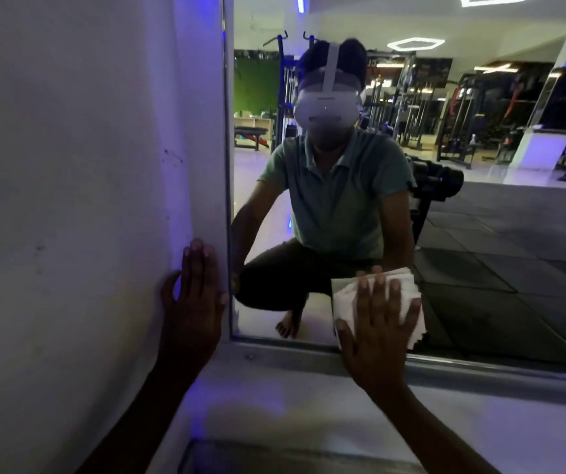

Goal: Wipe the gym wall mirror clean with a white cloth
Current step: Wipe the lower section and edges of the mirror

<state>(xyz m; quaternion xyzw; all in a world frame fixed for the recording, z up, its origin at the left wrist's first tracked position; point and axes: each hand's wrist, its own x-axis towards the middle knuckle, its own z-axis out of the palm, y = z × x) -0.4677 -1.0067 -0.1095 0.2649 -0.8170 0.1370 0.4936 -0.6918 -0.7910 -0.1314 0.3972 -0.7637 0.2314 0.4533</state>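
The mirror (479,234) reflects a dim gym; right hand (377,333) presses the cloth (343,295), left hand (192,302) the wall (69,200), fingers straight.

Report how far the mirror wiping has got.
In hand: the right hand presses the white cloth flat against the mirror near its bottom left corner, while the left hand rests open on the wall. Done: cannot tell; no wiped patch stands out in this dim light. Left: possibly the rest of the glass.
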